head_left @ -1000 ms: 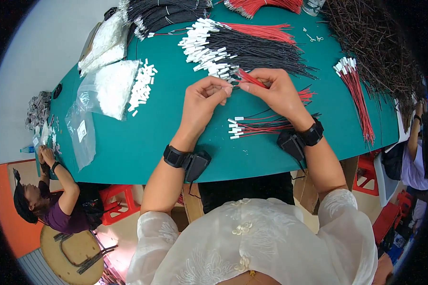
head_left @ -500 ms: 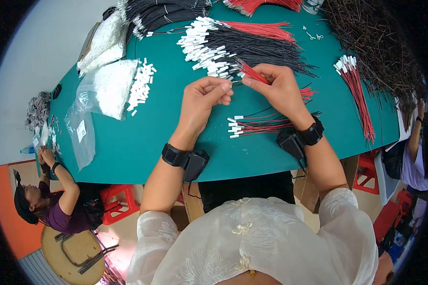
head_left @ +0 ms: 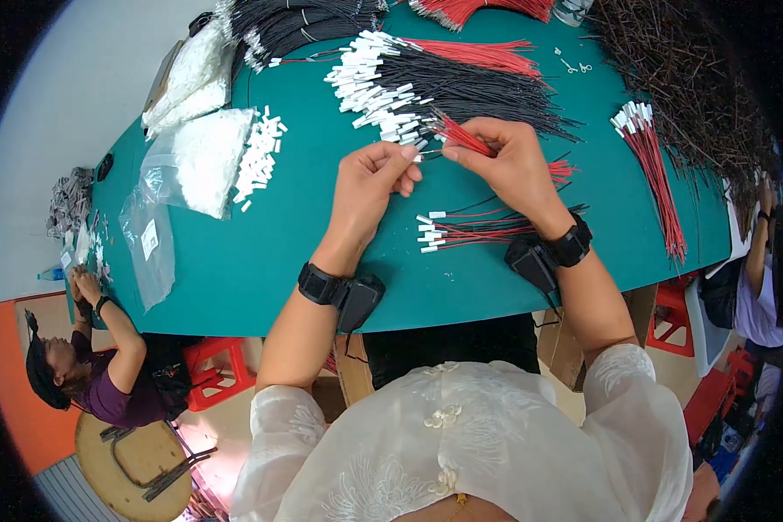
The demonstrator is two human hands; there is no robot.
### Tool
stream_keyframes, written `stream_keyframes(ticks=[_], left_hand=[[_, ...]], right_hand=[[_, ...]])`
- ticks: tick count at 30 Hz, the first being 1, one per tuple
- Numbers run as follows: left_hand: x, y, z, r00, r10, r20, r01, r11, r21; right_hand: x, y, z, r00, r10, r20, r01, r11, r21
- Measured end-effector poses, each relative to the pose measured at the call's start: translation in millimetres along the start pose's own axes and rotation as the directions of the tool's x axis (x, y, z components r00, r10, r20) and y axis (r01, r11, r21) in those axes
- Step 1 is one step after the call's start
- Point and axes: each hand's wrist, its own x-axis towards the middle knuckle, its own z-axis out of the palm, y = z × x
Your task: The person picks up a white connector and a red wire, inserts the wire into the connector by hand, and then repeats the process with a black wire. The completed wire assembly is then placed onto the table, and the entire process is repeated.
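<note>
My left hand (head_left: 367,181) is closed in a pinch, thumb against fingers, on a small white connector housing (head_left: 420,157) that mostly hides behind the fingertips. My right hand (head_left: 503,161) grips a bundle of red wires (head_left: 459,132), their bare metal ends pointing up and left. From the right fingertips a thin wire end reaches toward the white housing; whether it sits inside cannot be made out. Just beyond both hands lies a large pile of black wires (head_left: 470,87) with white housings on their left ends. Below the right wrist, a few red and black wires (head_left: 478,233) with white housings rest on the green table (head_left: 322,217).
Loose white housings (head_left: 259,161) spill beside a clear plastic bag (head_left: 209,165) at left. A red wire bundle (head_left: 652,183) with white ends lies at right, near a heap of dark brown wires (head_left: 679,78). Another person (head_left: 104,365) works at the far left.
The left fingertips have shifted slightly left, and more of the white piece shows between the hands. The right hand and its red wires stay nearly still.
</note>
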Motion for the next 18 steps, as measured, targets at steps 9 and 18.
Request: stream_keyframes(ticks=[9, 18], left_hand=[[0.6, -0.6, 0.9, 1.000, 0.002, -0.016, -0.003, 1.000, -0.016], [1.1, -0.8, -0.3, 1.000, 0.000, -0.019, -0.001, 1.000, -0.013]], right_hand=[[-0.2, -1.5, 1.3, 1.000, -0.018, -0.010, 0.017, 0.998, -0.062], [-1.2, -1.6, 2.4, 1.000, -0.015, -0.006, 0.014, 0.995, -0.101]])
